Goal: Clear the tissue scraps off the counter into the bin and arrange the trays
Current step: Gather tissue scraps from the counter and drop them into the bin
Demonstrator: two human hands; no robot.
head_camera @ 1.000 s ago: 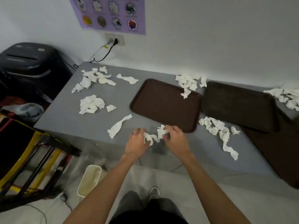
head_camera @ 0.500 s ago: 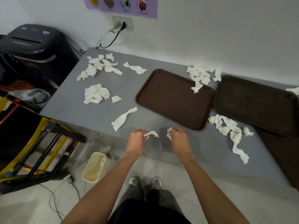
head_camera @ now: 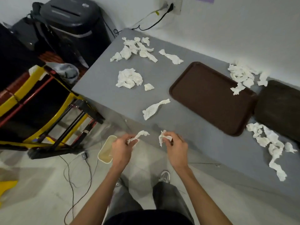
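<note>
My left hand pinches a twisted white tissue scrap just off the front edge of the grey counter. My right hand grips a second crumpled scrap. A small cream bin stands on the floor directly beside my left hand. Several more tissue scraps lie on the counter: a strip, a wad, a far pile and a trail at the right. A brown tray lies on the counter, with a darker tray to its right.
A black shredder stands at the counter's left end. A yellow and black folding frame leans on the left. Cables trail over the floor near the bin. A plug sits in the wall socket.
Both hands have drawn back off the counter edge and apart, each carrying a tissue scrap, the left now over the bin's side. The view has tilted down and left.
</note>
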